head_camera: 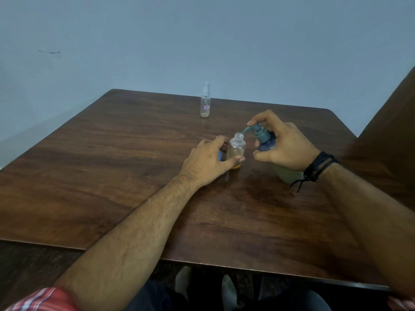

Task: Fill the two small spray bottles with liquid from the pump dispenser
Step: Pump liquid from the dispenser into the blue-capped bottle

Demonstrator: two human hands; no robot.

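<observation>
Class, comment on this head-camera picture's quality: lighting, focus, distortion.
Head view: dim, bluish, even light; soft shadows under the left hand and right hand; faint sheen on the table by the dispenser; far bottle slightly soft; wide-angle bending of the table's edges.

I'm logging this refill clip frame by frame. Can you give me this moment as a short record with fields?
open bottle: small spray bottle, cap off, upright on table, a little liquid at the bottom
left hand: grips the open bottle
pump dispenser: tilted, spout at the open bottle's mouth
right hand: holds dispenser, forefinger on pump head
second bottle: capped, upright at far edge, untouched
</observation>
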